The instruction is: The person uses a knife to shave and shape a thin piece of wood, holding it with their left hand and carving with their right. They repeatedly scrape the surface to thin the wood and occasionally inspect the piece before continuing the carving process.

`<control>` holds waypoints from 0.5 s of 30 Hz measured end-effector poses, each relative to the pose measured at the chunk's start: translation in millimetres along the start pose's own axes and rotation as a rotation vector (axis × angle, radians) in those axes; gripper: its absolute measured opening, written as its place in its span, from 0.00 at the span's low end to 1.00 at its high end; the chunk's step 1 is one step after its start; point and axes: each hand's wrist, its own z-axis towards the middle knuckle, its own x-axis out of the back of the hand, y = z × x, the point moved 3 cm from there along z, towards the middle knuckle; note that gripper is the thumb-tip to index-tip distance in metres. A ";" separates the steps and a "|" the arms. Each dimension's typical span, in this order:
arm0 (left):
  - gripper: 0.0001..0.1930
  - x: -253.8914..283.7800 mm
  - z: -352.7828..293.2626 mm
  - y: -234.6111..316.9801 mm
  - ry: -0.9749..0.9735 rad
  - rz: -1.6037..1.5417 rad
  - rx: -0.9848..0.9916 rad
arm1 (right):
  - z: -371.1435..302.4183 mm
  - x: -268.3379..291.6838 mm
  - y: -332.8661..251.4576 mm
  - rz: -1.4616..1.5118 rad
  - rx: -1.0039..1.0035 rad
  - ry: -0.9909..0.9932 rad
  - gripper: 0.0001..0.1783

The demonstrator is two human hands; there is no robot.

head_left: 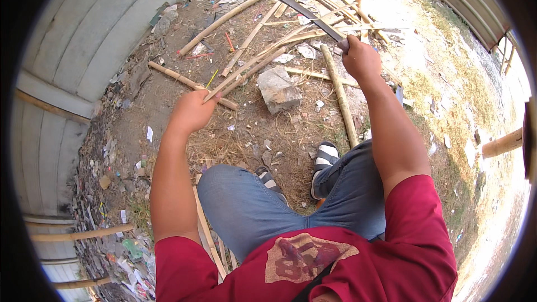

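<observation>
My right hand [361, 59] is closed round the handle of a machete, whose long dark blade [302, 10] points up and to the left, raised over the scattered bamboo. In my left hand [192, 111] is the near end of a thin split bamboo strip [246, 67], which runs away from me toward the upper right. Its far part crosses other pieces, and I cannot tell where it ends. Just beyond the left hand a round bamboo pole [173, 75] lies on the ground. A rough grey stone block [278, 89] sits between my two hands.
Several bamboo poles and split strips [330, 8] lie in a heap ahead. A thicker pole [339, 95] rests by my right foot [324, 159]. Corrugated metal sheeting [106, 17] walls the left side. Litter [120, 190] covers the dirt there. More strips [207, 229] lie beside my left leg.
</observation>
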 end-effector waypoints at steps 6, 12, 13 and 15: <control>0.25 -9.4 -13.8 -0.6 -0.045 -0.040 0.087 | -22.9 1.7 -51.0 0.091 0.319 -0.092 0.03; 0.27 -0.4 -60.7 -38.0 -0.046 -0.196 0.114 | -33.2 5.7 -74.0 0.033 0.524 -0.174 0.03; 0.27 5.8 -69.0 -48.1 -0.044 -0.159 0.098 | -24.5 5.3 -55.7 0.081 0.367 -0.168 0.05; 0.27 13.1 -89.4 -63.2 -0.061 -0.129 0.177 | -8.3 -0.5 -13.6 0.129 0.127 -0.128 0.08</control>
